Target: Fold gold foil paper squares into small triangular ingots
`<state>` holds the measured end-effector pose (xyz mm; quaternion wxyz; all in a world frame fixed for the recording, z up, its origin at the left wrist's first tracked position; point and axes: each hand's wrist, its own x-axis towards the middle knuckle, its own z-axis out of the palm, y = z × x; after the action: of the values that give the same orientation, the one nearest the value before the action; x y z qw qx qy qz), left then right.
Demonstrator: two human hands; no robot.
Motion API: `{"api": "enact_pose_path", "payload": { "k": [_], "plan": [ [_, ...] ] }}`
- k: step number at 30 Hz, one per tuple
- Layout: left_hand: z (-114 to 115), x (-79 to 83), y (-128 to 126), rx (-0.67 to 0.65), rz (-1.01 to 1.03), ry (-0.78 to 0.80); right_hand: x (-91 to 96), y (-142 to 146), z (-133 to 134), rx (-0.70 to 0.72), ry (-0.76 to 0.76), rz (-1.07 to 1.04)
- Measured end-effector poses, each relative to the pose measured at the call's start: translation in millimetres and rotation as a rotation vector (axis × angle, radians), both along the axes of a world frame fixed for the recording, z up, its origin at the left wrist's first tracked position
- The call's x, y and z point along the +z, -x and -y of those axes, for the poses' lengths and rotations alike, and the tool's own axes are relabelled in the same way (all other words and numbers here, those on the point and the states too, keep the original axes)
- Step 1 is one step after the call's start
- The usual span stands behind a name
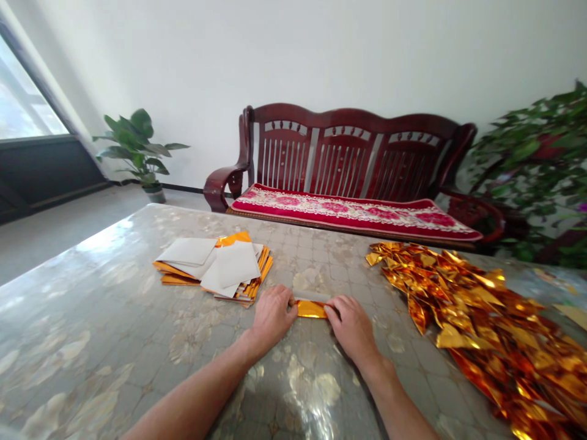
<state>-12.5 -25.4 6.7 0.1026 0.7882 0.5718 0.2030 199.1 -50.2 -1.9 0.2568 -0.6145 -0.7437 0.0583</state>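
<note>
**Two hands closed on one folded gold foil strip**

The left hand (273,315) and the right hand (353,327) each close on one end of a single folded gold foil strip (310,308). The fingers of both hands are curled down and drawn together. The fingertips pinch the ends of the strip and press it against the surface. Neither hand has hold of anything else.

The strip lies on the glossy marble-patterned table top (114,342), at its centre, between the two hands.

Appearance of the strip:
- One piece, narrow and long.
- The near face is shiny orange-gold.
- A pale, whitish band runs along the far edge.
- Only the middle part shows, because the fingers cover both ends.

Other items, by count:
- One loose stack of flat gold sheets with white backs up (213,269) lies behind and left of the left hand, near it but apart. The sheets cannot be counted.
- One large heap of folded gold foil pieces (481,324) lies right of the right hand. The pieces are too many to count.
- One dark red wooden bench (348,153) stands beyond the table and carries one red floral cushion (353,211).
- Two green potted plants stand by the bench: the left plant (137,146) and the right plant (536,171).
</note>
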Motion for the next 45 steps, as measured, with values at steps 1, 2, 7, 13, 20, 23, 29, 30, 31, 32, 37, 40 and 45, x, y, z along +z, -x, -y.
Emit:
{"api": "enact_pose_path", "payload": {
  "k": [1, 2, 7, 13, 20, 23, 29, 30, 31, 32, 37, 40, 45],
  "plan": [
    [-0.2, -0.4, -0.1, 0.0, 0.001, 0.001, -0.9, 1.0, -0.3, -0.01, -0.005, 0.003],
    [-0.3, -0.7, -0.1, 0.001, 0.002, 0.002, -1.8, 1.7, -0.4, -0.017, -0.01, 0.004],
    [-0.3, -1.2, 0.1, 0.004, -0.007, -0.004, -4.4, 2.9, 0.3, -0.03, -0.014, 0.017],
    [0.4, -2.4, -1.2, 0.019, -0.042, -0.019, -4.1, 3.4, -0.3, -0.034, -0.023, 0.028],
    [1.7, -0.1, -1.8, 0.06, -0.074, 0.029, -3.7, 4.3, 0.8, -0.03, -0.038, 0.041],
    [1.7, 0.7, -2.0, 0.065, -0.066, 0.059, -2.4, 4.4, 1.5, -0.029, -0.026, 0.043],
    [0.3, -2.5, -1.4, 0.078, -0.035, 0.075, -2.3, 4.0, 2.4, -0.021, -0.035, 0.052],
    [0.0, -3.3, -0.9, 0.076, -0.026, 0.08, -2.6, 3.9, 2.4, -0.023, -0.038, 0.053],
    [-0.3, -4.1, -0.3, 0.071, -0.016, 0.084, -2.9, 3.9, 2.4, -0.024, -0.04, 0.053],
    [-0.4, -4.7, 0.2, 0.063, -0.004, 0.086, -3.1, 3.9, 2.4, -0.024, -0.039, 0.053],
    [2.6, -3.2, 2.1, -0.025, 0.021, 0.042, -2.4, 3.9, 2.3, -0.013, -0.032, 0.051],
    [6.0, -0.2, 2.1, -0.161, -0.026, -0.047, -1.9, 3.7, 2.2, -0.012, -0.024, 0.051],
    [8.1, 2.7, 1.1, -0.409, -0.104, -0.085, -2.5, 3.0, 2.0, -0.011, -0.022, 0.02]
  ]
}}
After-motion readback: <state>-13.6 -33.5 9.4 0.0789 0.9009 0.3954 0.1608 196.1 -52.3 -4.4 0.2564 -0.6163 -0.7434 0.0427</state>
